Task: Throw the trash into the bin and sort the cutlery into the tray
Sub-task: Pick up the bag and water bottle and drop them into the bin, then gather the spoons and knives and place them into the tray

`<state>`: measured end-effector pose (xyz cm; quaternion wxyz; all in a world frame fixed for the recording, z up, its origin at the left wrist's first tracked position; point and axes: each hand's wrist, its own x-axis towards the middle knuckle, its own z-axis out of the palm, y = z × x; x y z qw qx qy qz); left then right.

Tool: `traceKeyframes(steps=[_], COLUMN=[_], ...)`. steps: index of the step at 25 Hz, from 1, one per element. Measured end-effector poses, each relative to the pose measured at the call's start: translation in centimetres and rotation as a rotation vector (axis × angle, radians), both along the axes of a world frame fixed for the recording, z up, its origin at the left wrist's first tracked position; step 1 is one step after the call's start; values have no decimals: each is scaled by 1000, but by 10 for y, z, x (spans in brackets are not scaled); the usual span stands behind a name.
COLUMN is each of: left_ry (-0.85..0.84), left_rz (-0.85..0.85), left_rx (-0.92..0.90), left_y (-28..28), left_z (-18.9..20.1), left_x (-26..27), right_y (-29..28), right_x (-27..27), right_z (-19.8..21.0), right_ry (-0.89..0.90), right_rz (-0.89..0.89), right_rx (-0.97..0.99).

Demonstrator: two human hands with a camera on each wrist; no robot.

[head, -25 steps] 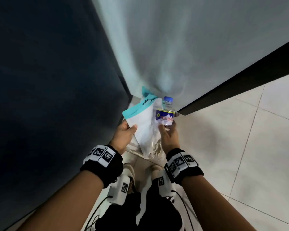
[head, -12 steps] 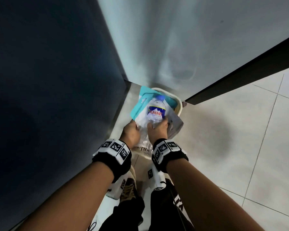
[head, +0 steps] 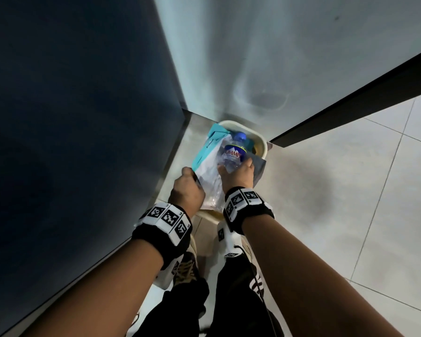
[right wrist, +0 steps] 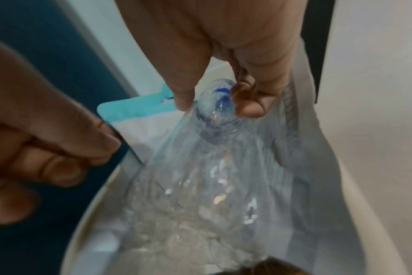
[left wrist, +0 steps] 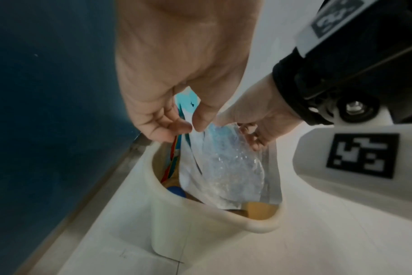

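From the head view, the trash step is in hand: both hands hold a bundle of rubbish low over the cream bin (head: 263, 142) that stands on the floor in the corner by a steel panel (head: 301, 57). The left hand (head: 186, 188) pinches the edge of a white and teal packet (head: 208, 154), and the right hand (head: 237, 175) is curled round the base of a plastic bottle (head: 232, 154) whose blue cap points into the bin. The left wrist view shows the left hand's thumb and fingers (left wrist: 176, 126) pinching the packet's top, with the lower end of the trash already inside the bin's rim (left wrist: 259, 225) among other rubbish. In the right wrist view the right hand's fingers (right wrist: 249, 106) grip the bottle's base together with a crinkly clear wrapper (right wrist: 200, 195) that hangs into the bin. The next move probably calls for both hands to let go so the bundle drops inside; the packet sticks up and may need a push. No cutlery or tray is in sight, so sorting seems to wait.
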<state>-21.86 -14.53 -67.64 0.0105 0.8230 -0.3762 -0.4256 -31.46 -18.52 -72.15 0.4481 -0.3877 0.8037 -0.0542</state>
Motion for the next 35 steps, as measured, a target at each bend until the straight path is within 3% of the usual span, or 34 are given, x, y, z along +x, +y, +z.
traceKeyframes(steps=[4, 9, 12, 20, 23, 26, 31, 35], left_ry=[76, 156, 233, 404, 414, 320, 90, -15], left_rz=[89, 58, 123, 298, 330, 329, 494, 597], left_rx=[11, -36, -111, -451, -633, -740, -846, -822], left_y=[2, -13, -23, -16, 7, 30, 93, 124], left_z=[31, 104, 185, 447, 536, 600, 661, 662], left_x=[6, 5, 7, 16, 27, 45, 83, 116], right_y=[17, 9, -4, -28, -23, -12, 14, 17], right_x=[-3, -7, -8, 0, 7, 16, 57, 98], right_z=[32, 114, 197, 439, 521, 572, 633, 653], right_ry=[-21, -45, -76, -175, -225, -330, -434, -400], right_rz=[38, 139, 198, 426, 520, 586, 930, 1151], right_rx=[-56, -120, -219, -522, -615, -722, -717, -746])
